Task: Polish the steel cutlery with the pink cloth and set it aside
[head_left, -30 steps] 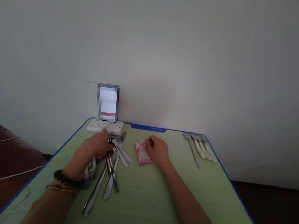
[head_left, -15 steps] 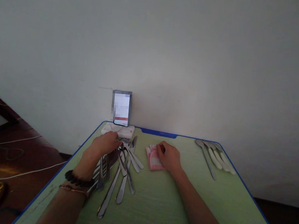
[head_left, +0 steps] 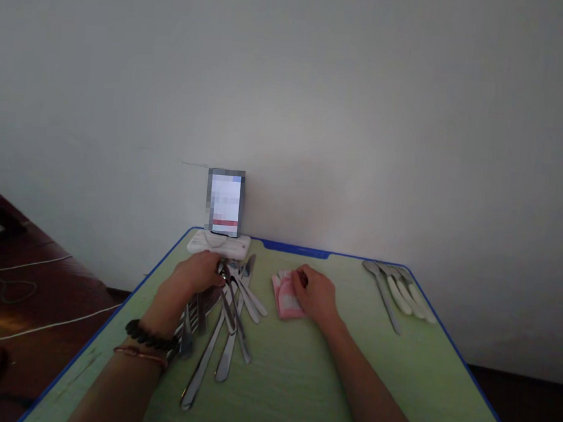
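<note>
My left hand (head_left: 196, 273) reaches over a pile of silver cutlery (head_left: 205, 361) on the left of the table. Its thumb and fingers are closed round the far end of a silver utensil (head_left: 227, 312); whether a spoon or a fork, I cannot tell. Several handles fan out toward me, and others lie partly under my left wrist. My right hand (head_left: 317, 298) rests on a folded pink-and-white cloth (head_left: 288, 302), its curled fingers pinching the cloth's right side.
A phone (head_left: 226, 203) with a lit screen leans on the wall behind a white power strip (head_left: 218, 244). At the right, a metal spoon (head_left: 385, 300) lies beside several white-handled utensils (head_left: 399, 294). The green table (head_left: 297, 381) has a blue edge.
The view has shifted slightly. My left fingers have closed in on the utensil's far end, which now shows more clearly between them. My right hand stays on the cloth.
</note>
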The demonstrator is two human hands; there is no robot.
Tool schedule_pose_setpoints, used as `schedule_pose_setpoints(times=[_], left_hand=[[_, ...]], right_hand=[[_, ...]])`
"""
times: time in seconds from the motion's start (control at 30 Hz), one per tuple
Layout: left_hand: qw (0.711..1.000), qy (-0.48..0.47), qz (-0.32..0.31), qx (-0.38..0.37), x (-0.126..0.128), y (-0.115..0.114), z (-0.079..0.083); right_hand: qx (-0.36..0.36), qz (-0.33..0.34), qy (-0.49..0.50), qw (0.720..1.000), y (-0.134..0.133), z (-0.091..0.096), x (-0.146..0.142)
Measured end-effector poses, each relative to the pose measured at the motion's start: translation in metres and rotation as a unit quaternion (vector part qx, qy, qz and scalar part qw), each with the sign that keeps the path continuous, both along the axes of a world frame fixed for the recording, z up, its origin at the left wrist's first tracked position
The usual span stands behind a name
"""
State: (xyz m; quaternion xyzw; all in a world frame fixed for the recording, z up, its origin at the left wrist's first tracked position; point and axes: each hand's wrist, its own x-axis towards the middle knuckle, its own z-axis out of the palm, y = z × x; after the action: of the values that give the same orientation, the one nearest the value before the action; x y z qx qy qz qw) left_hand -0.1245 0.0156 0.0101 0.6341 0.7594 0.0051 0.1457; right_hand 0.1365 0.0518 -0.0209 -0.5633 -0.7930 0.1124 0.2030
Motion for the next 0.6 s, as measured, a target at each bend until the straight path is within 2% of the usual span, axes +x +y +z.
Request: schedule_pose_setpoints(times=[0.2,0.6], left_hand=[[0.999,0.030,-0.011,-0.006,0.001,0.001,0.000],[0.999,0.036,0.015,0.010,0.019,-0.002,0.004]], right_hand=[[0.014,-0.001,-0.007,1.000,-0.001,-0.003,0.000],[0.015,-0.005,-0.009,1.000,-0.001,-0.003,-0.001]])
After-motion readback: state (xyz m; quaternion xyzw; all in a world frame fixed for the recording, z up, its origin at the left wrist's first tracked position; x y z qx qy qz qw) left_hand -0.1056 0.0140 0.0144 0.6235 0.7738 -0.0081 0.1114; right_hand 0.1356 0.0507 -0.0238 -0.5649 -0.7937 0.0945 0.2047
